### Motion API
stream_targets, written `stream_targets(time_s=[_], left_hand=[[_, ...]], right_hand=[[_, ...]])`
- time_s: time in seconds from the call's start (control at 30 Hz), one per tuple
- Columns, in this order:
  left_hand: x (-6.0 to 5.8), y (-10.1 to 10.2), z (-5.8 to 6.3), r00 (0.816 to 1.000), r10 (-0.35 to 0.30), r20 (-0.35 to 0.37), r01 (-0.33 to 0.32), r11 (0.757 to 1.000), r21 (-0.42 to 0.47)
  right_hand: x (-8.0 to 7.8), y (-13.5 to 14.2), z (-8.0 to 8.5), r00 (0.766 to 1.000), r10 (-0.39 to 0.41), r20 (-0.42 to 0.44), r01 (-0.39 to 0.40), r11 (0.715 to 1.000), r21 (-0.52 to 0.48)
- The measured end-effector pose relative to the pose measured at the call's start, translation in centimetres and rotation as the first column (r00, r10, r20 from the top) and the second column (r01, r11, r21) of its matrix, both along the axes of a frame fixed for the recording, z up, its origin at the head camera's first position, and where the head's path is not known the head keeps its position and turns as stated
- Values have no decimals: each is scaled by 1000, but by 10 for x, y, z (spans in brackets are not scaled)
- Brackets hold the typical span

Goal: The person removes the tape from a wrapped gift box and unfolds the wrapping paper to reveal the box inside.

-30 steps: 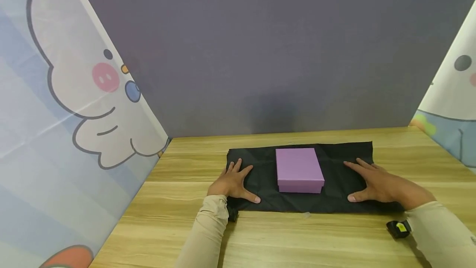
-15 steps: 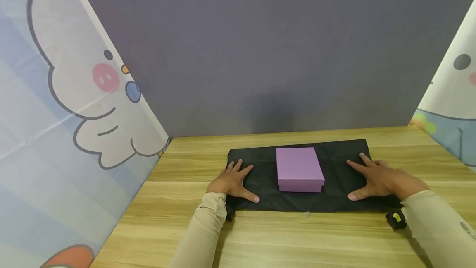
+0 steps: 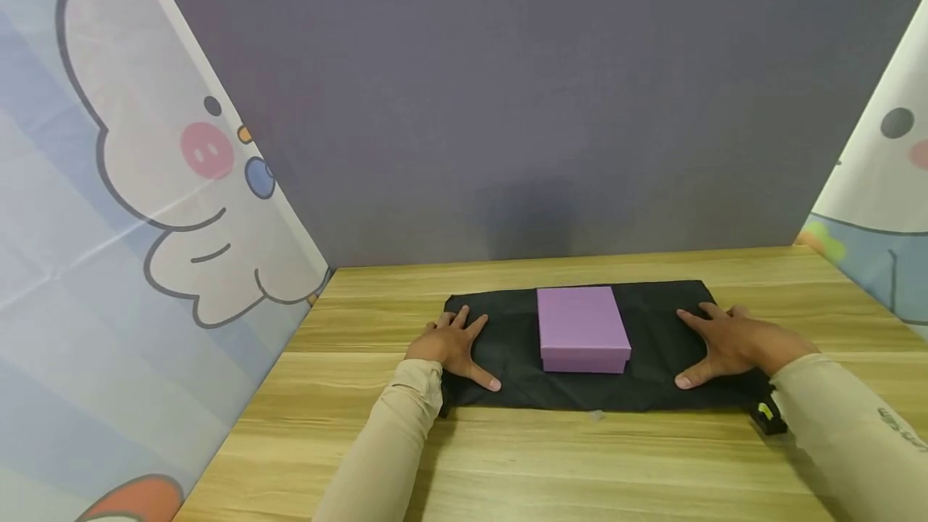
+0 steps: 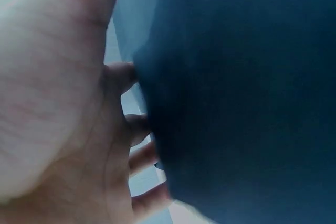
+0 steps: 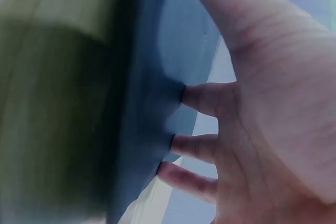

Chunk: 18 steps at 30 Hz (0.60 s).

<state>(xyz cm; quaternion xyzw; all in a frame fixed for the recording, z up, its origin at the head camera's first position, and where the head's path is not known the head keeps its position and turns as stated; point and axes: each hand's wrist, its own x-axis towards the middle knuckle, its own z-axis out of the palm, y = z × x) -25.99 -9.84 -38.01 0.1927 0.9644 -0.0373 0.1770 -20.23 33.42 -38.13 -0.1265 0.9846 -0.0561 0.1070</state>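
Note:
A lidded purple box [image 3: 583,322] sits on a black cloth [image 3: 656,345] laid across the wooden table. On the cloth's left end my left hand [image 3: 451,346] rests with fingers and thumb spread. My right hand [image 3: 735,346] lies spread the same way over the right end. Neither hand touches the box, which stands between them. In the left wrist view, the left fingers [image 4: 142,161] reach down to the dark cloth [image 4: 247,103]. Seen from the right wrist, the fingertips [image 5: 181,145] press against the cloth [image 5: 173,40].
The wooden table [image 3: 522,457] ends at a grey panel [image 3: 507,103] behind the cloth. Cartoon-printed hangings [image 3: 145,280] flank it on both sides. A small clear scrap [image 3: 597,416] lies at the cloth's front edge. A black wrist device [image 3: 768,417] hangs under the right sleeve.
My right hand has shifted a little to the left, and the cloth's far right corner has moved left with it. The left hand and the box have hardly moved.

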Motion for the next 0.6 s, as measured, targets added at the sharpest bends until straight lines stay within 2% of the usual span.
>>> stream_targets(time_s=[0.3, 0.6], left_hand=[[0, 2, -4, 1000, -6, 11, 5, 999, 41], [-3, 3, -4, 1000, 5, 28, -5, 1000, -14]], right_hand=[[6, 8, 1, 1000, -8, -6, 8, 1000, 16], [11, 14, -4, 999, -33, -4, 33, 999, -11]])
